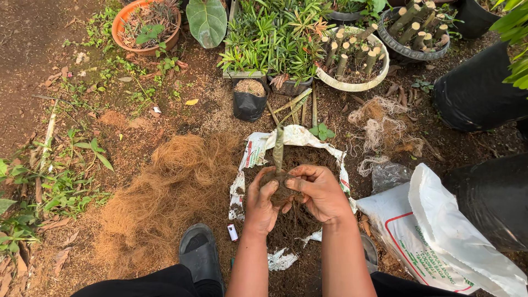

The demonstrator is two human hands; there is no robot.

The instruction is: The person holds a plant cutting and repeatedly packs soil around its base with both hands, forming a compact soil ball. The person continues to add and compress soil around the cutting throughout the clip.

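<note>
My left hand [260,202] and my right hand [319,192] are cupped together around a dark clump of soil [280,190]. A green-brown stem cutting [279,148] stands upright out of that clump. Both hands press on the soil ball from opposite sides, thumbs on top. Under them lies an open white sack [258,151] spread flat, with a heap of dark potting soil [300,220] on it.
A pile of brown coconut fibre [170,192] lies left. A white printed sack [440,236] lies right. A small filled black grow bag [250,99], pots of cuttings [355,58] and leafy plants stand at the back. My black sandal [201,256] rests near the bottom.
</note>
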